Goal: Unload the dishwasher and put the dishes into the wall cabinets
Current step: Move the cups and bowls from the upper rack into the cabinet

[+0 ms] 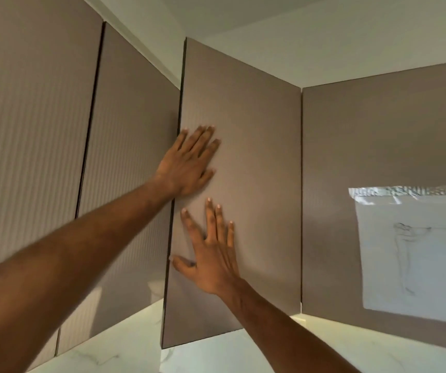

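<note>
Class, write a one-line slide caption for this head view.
Both hands, left and right, press flat on a taupe cabinet door.

No text, label, brand, number or sign can be read anywhere in view. The bright reflection (410, 251) on the right cabinet door (377, 157) carries only a faint line sketch and a blurred band along its top edge, too smeared to make out as writing.

The left hand (186, 164) lies flat on the middle cabinet door (256, 157) near its left edge, with the right hand (211, 254) flat on the same door just below it. 2 doors (82, 130) stand to the left, 1 door (377, 170) to the right, and the wall (216, 354) runs beneath.
</note>
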Demonstrator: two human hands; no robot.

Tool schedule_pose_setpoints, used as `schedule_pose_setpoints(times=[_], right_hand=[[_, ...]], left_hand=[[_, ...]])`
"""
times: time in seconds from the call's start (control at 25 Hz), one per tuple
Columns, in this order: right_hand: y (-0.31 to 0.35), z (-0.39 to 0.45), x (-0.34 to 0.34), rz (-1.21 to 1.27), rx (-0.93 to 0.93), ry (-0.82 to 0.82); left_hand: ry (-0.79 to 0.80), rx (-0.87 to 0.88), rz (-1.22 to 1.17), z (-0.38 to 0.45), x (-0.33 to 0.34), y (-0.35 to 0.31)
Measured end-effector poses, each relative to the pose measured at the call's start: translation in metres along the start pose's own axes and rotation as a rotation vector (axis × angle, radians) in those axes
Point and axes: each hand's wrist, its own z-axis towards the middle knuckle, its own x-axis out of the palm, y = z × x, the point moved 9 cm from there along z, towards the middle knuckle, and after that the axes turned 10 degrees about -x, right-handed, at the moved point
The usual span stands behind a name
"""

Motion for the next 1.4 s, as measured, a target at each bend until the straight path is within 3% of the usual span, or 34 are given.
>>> schedule_pose_setpoints(times=[0.28,0.52,0.64,0.72,0.8,1.0,1.16,1.28,1.4], right_hand=[[-0.079,0.042,0.119,-0.257,-0.032,0.048],[-0.169,0.018,0.182,-0.366,0.082,0.131],[-0.182,0.007,0.195,-0.406,0.025,0.128],[-0.182,0.008,0.196,-0.406,0.013,0.125],[-0.176,0.008,0.194,-0.388,0.018,0.146],[-0.159,0.014,0.175,-0.252,0.199,0.267],[-0.109,-0.007,0.139,-0.072,0.344,0.297],[-0.042,-0.034,0.097,-0.006,0.276,0.305],[0.048,-0.051,0.046,0.096,0.163,0.214]], left_hand=[[-0.035,-0.233,-0.348,-0.004,0.159,0.01],[0.112,-0.249,-0.613,-0.011,0.296,-0.053],[0.011,-0.339,-0.713,-0.022,0.319,-0.068],[-0.045,-0.337,-0.711,-0.022,0.318,-0.066],[-0.004,-0.313,-0.66,-0.024,0.317,-0.064],[0.332,-0.275,-0.401,-0.063,0.299,-0.056],[0.479,-0.206,-0.271,-0.131,0.215,-0.036],[0.474,-0.228,-0.228,-0.198,0.122,-0.02],[0.423,-0.235,-0.067,-0.271,0.023,0.012]])
